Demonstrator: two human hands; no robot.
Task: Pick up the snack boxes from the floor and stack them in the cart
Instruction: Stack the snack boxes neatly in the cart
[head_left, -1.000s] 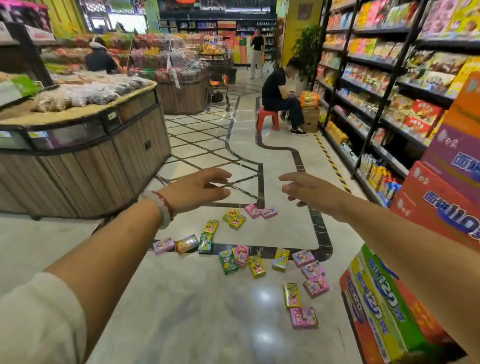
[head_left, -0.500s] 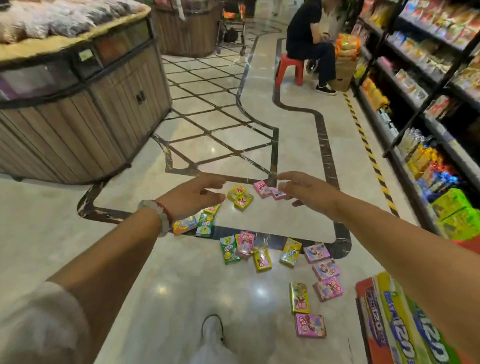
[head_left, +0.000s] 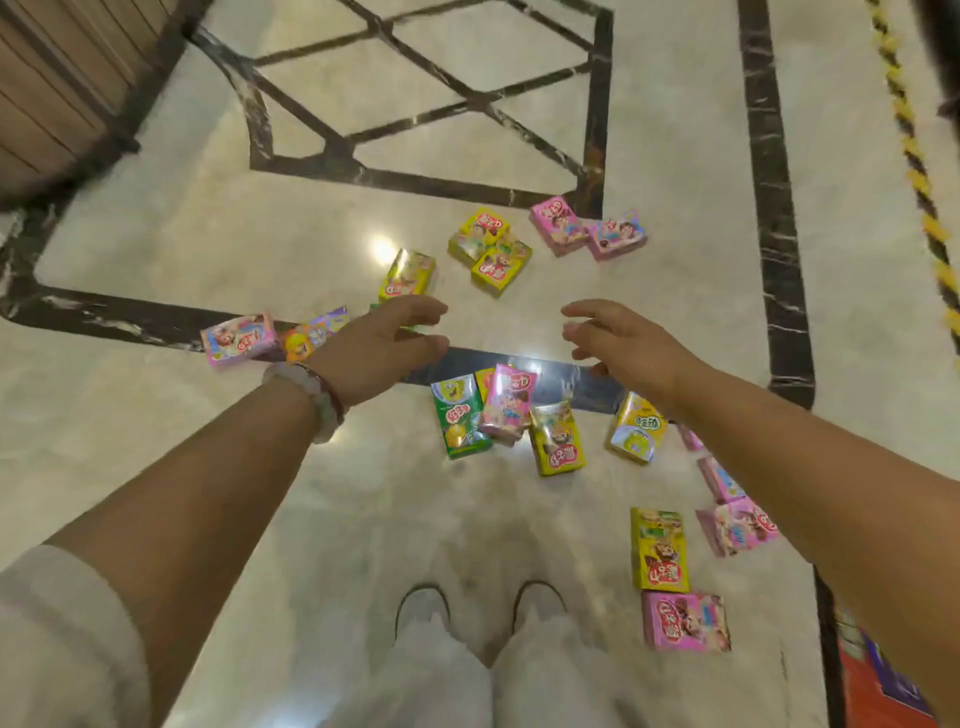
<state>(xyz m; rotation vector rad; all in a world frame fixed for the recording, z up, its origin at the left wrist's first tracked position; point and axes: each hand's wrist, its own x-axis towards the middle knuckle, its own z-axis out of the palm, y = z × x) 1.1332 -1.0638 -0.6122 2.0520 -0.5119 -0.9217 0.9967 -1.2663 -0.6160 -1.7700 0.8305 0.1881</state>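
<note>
Several small snack boxes, pink, yellow and green, lie scattered on the marble floor. A green box (head_left: 460, 417), a pink box (head_left: 509, 402) and a yellow box (head_left: 557, 439) sit just below and between my hands. My left hand (head_left: 382, 345), with a bracelet on the wrist, reaches out with relaxed fingers above the floor and holds nothing. My right hand (head_left: 621, 345) is stretched forward too, fingers loose and empty. More boxes lie at the far side (head_left: 491, 252), at the left (head_left: 240, 339) and under my right forearm (head_left: 685, 621).
A wooden display counter (head_left: 47, 98) stands at the top left. Large colourful cartons (head_left: 878, 686) sit at the bottom right corner. My two shoes (head_left: 480, 605) stand on the floor close to the boxes. A yellow-black floor stripe (head_left: 919, 176) runs along the right.
The view has tilted down and come closer to the floor. Both hands have dropped lower toward the boxes, still empty. The shelves and the seated person have left the view.
</note>
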